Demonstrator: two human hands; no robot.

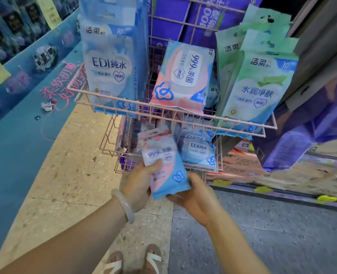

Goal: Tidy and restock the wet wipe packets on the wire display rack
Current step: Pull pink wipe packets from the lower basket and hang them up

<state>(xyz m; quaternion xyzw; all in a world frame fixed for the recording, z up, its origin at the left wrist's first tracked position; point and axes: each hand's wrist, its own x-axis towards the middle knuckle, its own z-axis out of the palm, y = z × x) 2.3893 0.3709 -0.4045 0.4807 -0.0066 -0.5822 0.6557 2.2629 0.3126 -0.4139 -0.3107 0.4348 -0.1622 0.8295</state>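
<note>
A pink wire display rack (183, 110) stands before me with two basket tiers. I hold a pink-and-blue wet wipe packet (163, 167) in front of the lower basket, my left hand (139, 184) gripping its left side and my right hand (195, 196) under its lower right corner. In the upper basket a pink packet (181, 76) leans tilted in the middle. Blue packets (110, 64) hang at the left and green packets (258, 80) at the right. Blue packets (198, 151) lie in the lower basket.
A teal display counter (25, 107) runs along the left. Purple cartons (183, 18) are stacked behind the rack and purple packs (302, 135) at the right. Flattened printed cardboard (282, 178) lies on the floor. My sandalled feet (136, 260) stand on the tiled floor.
</note>
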